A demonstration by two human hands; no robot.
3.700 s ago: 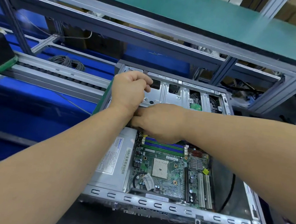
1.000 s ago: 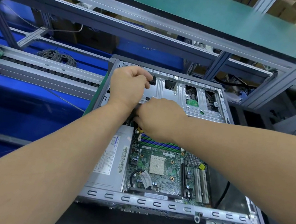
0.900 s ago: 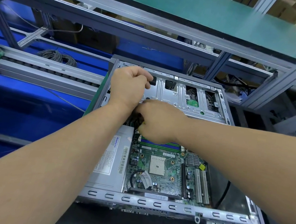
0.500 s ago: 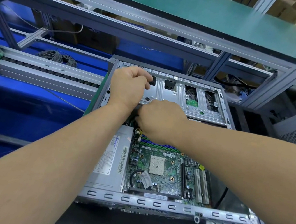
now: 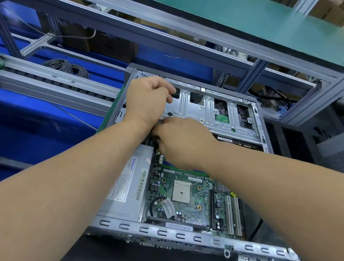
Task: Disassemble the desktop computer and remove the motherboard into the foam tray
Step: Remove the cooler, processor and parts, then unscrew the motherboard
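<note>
Both hands (image 5: 183,144) — inside open case (image 5: 174,234)

1. One view only — the scene is seen from head height, forward and down.
2. The open case (image 5: 182,175) is viewed closely — both forearms are included.

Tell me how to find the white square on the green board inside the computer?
Look in the open metal computer case on the bench, at the green motherboard lying flat beside the grey power supply box. Near the board's middle, below the right hand, sits the white square socket. It is the only pale square there; the white slots nearby are long strips.
</note>
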